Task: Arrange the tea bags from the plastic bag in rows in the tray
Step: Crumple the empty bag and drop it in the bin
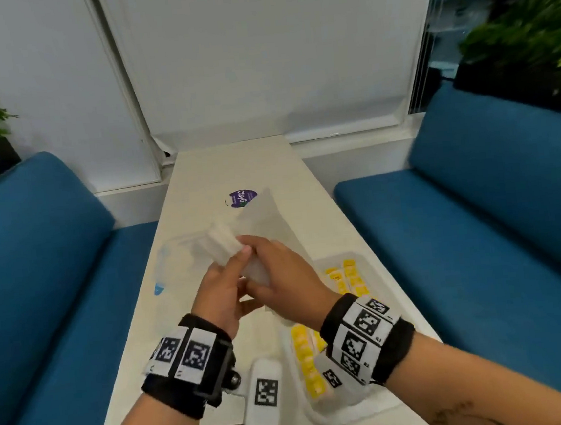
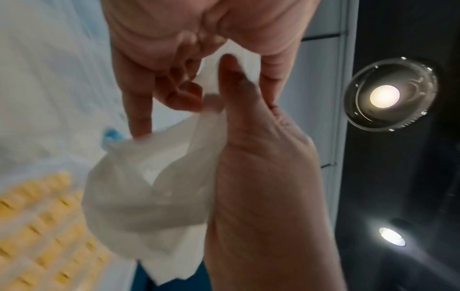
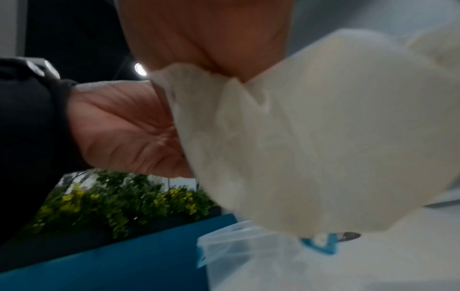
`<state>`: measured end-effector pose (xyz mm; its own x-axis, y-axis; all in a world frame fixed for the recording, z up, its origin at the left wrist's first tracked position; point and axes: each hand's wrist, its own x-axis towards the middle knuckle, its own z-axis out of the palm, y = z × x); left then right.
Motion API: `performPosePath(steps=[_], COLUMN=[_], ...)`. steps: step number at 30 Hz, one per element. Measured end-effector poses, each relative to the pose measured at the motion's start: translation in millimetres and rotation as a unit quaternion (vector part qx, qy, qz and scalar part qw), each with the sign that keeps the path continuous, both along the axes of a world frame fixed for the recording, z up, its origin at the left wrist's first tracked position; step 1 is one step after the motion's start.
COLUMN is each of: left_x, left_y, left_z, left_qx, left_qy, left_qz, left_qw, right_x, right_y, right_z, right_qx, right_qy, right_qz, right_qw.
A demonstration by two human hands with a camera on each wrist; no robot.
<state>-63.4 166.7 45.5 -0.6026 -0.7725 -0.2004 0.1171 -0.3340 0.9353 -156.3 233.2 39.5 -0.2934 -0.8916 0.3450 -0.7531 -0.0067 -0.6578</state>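
Above the table's middle, both hands hold a white, translucent plastic bag (image 1: 222,243). My left hand (image 1: 233,268) grips its near end from the left, thumb pressed on the crumpled film (image 2: 149,187). From the right, my right hand (image 1: 262,251) pinches the bag's edge (image 3: 323,137). What the bag holds is blurred. Under my right wrist lies the white tray (image 1: 362,259), with yellow tea bags (image 1: 306,357) in rows and more tea bags (image 1: 350,277) at its far end.
A clear zip bag with a blue strip (image 1: 171,267) lies on the narrow white table (image 1: 233,162), left of the hands. A purple round label (image 1: 243,197) lies further back. Blue benches (image 1: 38,270) flank the table on both sides.
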Motion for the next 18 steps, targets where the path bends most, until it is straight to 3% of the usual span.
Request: performPosePath(steps=[5, 9, 13, 18], left_x=[-85, -148, -203, -263], left_y=[57, 109, 162, 221], left_z=[10, -1, -14, -35], left_qx=[-0.002, -0.015, -0.061, -0.068], left_qy=[0.048, 0.026, -0.019, -0.103], left_qz=[-0.065, -0.111, -0.155, -0.276], left_qw=[0.997, 0.993, 0.986, 0.953], right_x=[-84, -140, -182, -235], right_y=[61, 123, 184, 264], right_z=[-2, -20, -32, -43], right_qx=[-0.047, -0.170, -0.221, -0.135], right_qy=[0.172, 0.177, -0.003, -0.245], right_qz=[-0.106, -0.239, -0.278, -0.259], right_qw=[0.978, 0.939, 0.935, 0.925])
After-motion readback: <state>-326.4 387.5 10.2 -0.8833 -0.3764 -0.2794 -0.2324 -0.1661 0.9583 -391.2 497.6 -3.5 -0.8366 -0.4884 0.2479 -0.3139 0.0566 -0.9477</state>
